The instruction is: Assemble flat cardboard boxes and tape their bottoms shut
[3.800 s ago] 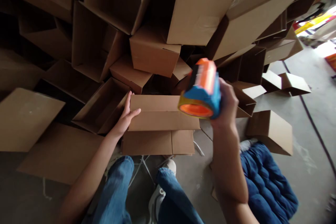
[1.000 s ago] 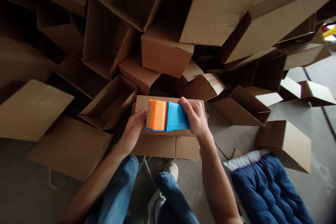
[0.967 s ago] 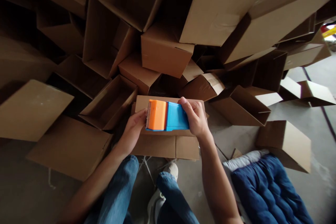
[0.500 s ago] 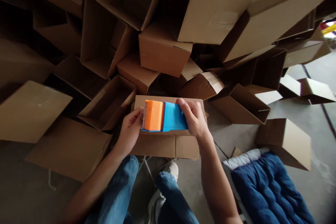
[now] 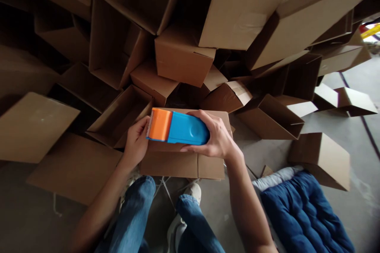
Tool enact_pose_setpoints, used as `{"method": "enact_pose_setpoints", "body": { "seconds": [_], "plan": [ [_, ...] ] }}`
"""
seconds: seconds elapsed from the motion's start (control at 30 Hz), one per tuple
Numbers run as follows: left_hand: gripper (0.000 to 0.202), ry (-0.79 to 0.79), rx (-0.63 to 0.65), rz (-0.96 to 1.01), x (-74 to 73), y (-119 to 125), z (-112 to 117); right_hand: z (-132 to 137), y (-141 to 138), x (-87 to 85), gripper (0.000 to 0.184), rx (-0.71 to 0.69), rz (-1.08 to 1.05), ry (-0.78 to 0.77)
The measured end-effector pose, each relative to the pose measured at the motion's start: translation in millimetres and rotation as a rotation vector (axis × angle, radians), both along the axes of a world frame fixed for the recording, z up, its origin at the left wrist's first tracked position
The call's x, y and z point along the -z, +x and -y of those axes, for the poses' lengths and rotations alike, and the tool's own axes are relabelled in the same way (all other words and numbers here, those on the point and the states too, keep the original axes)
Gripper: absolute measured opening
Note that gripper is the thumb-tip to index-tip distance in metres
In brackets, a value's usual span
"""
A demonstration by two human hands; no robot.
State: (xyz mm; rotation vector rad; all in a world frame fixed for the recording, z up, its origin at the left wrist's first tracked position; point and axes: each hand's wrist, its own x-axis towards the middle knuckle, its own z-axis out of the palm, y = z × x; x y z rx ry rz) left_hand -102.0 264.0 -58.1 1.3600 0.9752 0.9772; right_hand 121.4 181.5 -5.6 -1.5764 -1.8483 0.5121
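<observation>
A blue and orange tape dispenser (image 5: 188, 128) with a toothed edge lies sideways above a closed cardboard box (image 5: 169, 165) in front of my knees. My right hand (image 5: 219, 134) grips its blue end, thumb and fingers on opposite sides. At the toothed orange end, my left hand (image 5: 137, 140) is closed in a pinch, its fingertips partly hidden behind the dispenser. Whatever those fingers pinch does not show.
Open cardboard boxes (image 5: 184, 61) are heaped ahead and to both sides. A blue tufted cushion (image 5: 303, 213) lies at lower right, beside a tilted box (image 5: 322, 160) on the concrete floor (image 5: 363, 174). White string (image 5: 164, 189) trails near my feet.
The tape dispenser has moved left with both hands and tipped, showing more of its blue side. My right hand has shifted its hold, now spanning the blue end.
</observation>
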Motion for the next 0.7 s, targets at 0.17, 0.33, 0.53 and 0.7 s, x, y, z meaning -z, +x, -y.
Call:
{"method": "enact_pose_setpoints", "body": {
  "seconds": [0.17,0.33,0.53,0.7],
  "plan": [
    [0.041,0.066,0.027,-0.081,3.9,-9,-5,2,0,-3.4,0.077,-0.021,0.018,-0.018],
    [0.048,0.083,0.078,-0.151,-0.8,-10,-5,3,3,-13.8,0.077,-0.034,0.072,-0.046],
    [0.047,0.113,-0.205,-0.238,3.0,-49,-33,9,39,-23.6,0.073,-0.003,0.154,0.032],
    [0.042,0.106,-0.113,-0.274,21.4,-91,-52,13,60,-26.3,0.069,-0.02,0.183,-0.01]
  ]
}}
